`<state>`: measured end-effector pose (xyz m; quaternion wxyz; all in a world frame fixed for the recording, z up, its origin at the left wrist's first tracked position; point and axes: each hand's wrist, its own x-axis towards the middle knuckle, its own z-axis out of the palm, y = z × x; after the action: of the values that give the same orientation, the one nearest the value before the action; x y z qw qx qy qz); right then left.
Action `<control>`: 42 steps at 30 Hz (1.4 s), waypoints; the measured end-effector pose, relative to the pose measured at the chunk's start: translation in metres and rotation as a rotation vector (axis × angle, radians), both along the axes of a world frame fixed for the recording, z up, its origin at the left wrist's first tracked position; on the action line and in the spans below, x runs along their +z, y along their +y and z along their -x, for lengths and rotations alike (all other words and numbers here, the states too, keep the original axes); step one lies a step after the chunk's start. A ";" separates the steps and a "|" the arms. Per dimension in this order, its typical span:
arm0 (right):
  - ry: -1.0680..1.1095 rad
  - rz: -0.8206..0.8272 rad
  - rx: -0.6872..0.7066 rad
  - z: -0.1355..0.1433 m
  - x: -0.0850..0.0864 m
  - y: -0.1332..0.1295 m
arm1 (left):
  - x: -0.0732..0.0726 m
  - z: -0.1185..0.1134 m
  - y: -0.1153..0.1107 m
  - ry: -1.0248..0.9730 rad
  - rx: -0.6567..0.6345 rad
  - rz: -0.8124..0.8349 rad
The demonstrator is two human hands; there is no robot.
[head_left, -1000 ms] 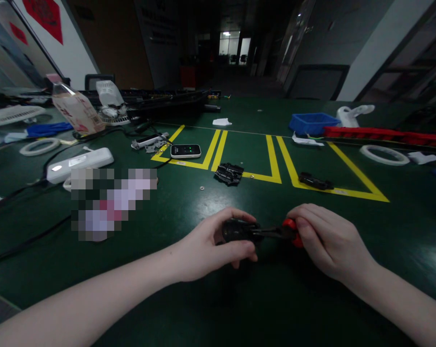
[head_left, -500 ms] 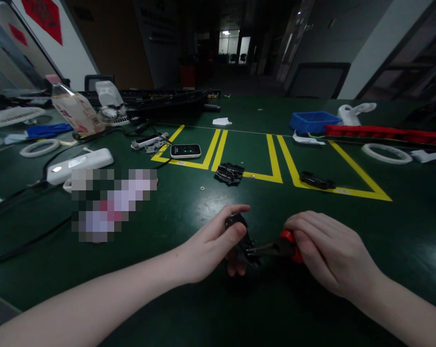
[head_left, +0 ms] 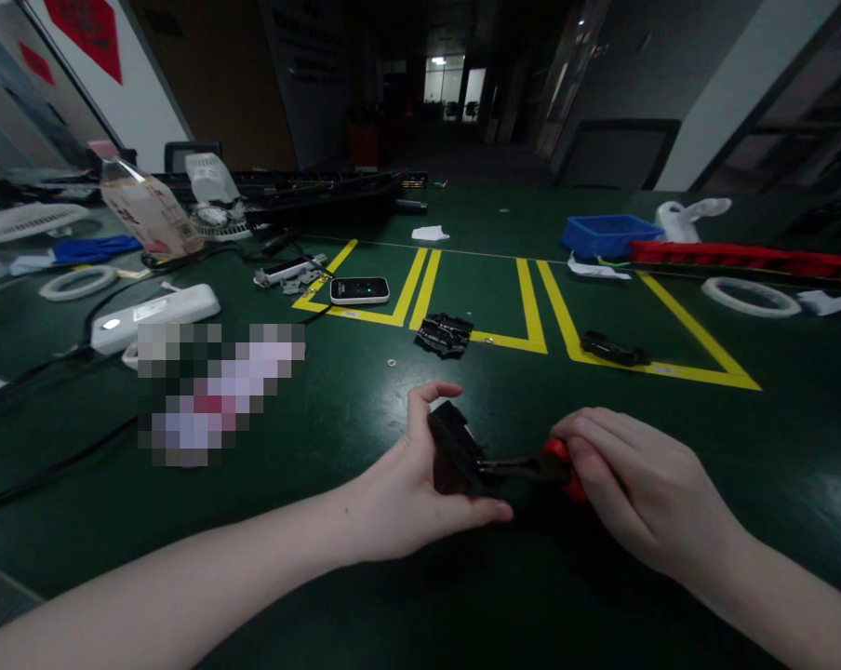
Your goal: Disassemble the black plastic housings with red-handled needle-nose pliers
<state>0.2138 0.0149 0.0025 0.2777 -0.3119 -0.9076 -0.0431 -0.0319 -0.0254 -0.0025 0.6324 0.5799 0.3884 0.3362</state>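
A small black plastic part (head_left: 455, 448) is held by my left hand (head_left: 417, 493), with the index finger above it and the thumb stretched along its lower side. My right hand (head_left: 636, 479) is closed around the red handles of dark pliers (head_left: 525, 468). The pliers' tips meet the black part at its right side. Beyond my hands a black ribbed part (head_left: 444, 334) lies by the middle yellow tape, and another black part (head_left: 614, 349) lies on the right tape.
On the green table (head_left: 351, 409) are a white-edged device (head_left: 359, 290), a white power strip (head_left: 156, 316), a bottle (head_left: 148, 209), a blue bin (head_left: 608, 235), a red strip (head_left: 755, 258) and a tape roll (head_left: 750, 296). A small ring (head_left: 391, 363) lies ahead of my left hand.
My left thumb has moved from on top of the black part to its near side, and the part has turned. My right hand still grips the pliers in nearly the same place.
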 end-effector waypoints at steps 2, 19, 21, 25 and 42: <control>-0.001 -0.004 -0.002 0.001 0.001 0.000 | -0.002 0.000 0.000 -0.023 -0.006 0.007; 0.049 0.072 -0.058 -0.004 -0.006 0.003 | 0.007 0.006 0.001 -0.176 -0.047 0.112; 0.026 0.051 -0.061 -0.006 -0.006 0.003 | 0.010 0.007 0.001 -0.126 -0.062 0.113; -0.026 -0.030 -0.040 -0.005 -0.004 0.000 | 0.013 0.004 0.000 0.009 -0.094 0.122; -0.084 0.006 0.036 0.006 -0.009 -0.007 | 0.024 0.007 0.004 0.573 -0.083 -0.412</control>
<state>0.2081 0.0084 -0.0064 0.2391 -0.2945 -0.9240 -0.0484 -0.0386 -0.0213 0.0217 0.3807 0.7813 0.4502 0.2050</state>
